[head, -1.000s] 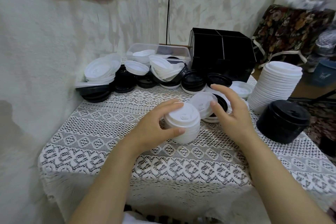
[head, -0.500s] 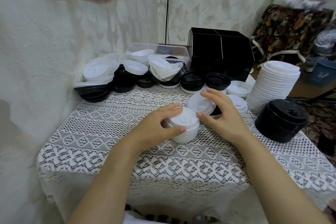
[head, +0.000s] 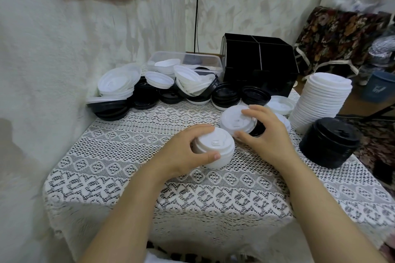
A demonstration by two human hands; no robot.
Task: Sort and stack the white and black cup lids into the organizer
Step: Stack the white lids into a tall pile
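gripping a short white stack (head: 215,149) at table (head: 128,156) centre, left hand (head: 181,151) is curling round it; right hand (head: 269,134) is pinching a tilted white lid (head: 235,119) just beside it, over a black lid (head: 258,130); organizer (head: 256,64) is sitting behind.

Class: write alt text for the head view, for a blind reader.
The left hand grips a short stack of white plastic cup lids on a white lace tablecloth; the right hand holds a tilted white plastic lid beside it.

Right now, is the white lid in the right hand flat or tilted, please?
Tilted: the white lid shows its top to the camera, gripped by the right hand.
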